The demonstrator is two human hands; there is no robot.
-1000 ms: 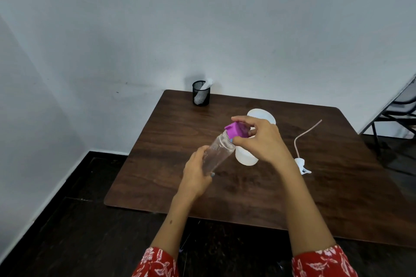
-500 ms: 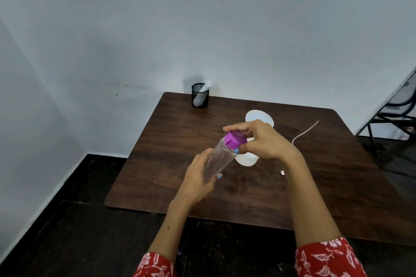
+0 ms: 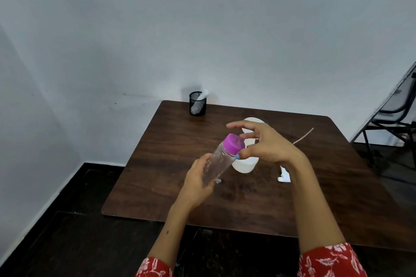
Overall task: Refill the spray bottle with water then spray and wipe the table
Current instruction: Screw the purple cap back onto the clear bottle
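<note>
- Left hand [image 3: 199,183], in the middle of the frame, is wrapped around the lower body of a clear plastic cylindrical bottle [image 3: 217,164], which it holds tilted, top end pointing up and to the right, above the counter.
- Right hand [image 3: 264,144] sits at the bottle's purple screw cap [image 3: 234,144]: thumb under the cap's rim, fingers spread loosely around and above it, a half-open hold rather than a firm pinch. By my reading this is the uncapping step, with the refill not yet begun.
- Just behind the cap, a white translucent plastic spray bottle [image 3: 245,164] with an open mouth stands on the dark brown wooden counter [image 3: 157,177], partly hidden by the right hand.
- Right of centre, a white trigger sprayer head [image 3: 284,176] lies on the counter, its thin dip tube [image 3: 302,136] running toward the upper right.
- At the counter's far edge, upper centre, a black mesh cup [image 3: 197,103] holds a white rolled item, perhaps the wiping cloth; I cannot tell.
- Risks: with the bottle this tilted, a freed cap could let water run out before the mouth is over the white bottle; the loose grip could drop the cap; a knock from the right hand could tip the light white bottle.
</note>
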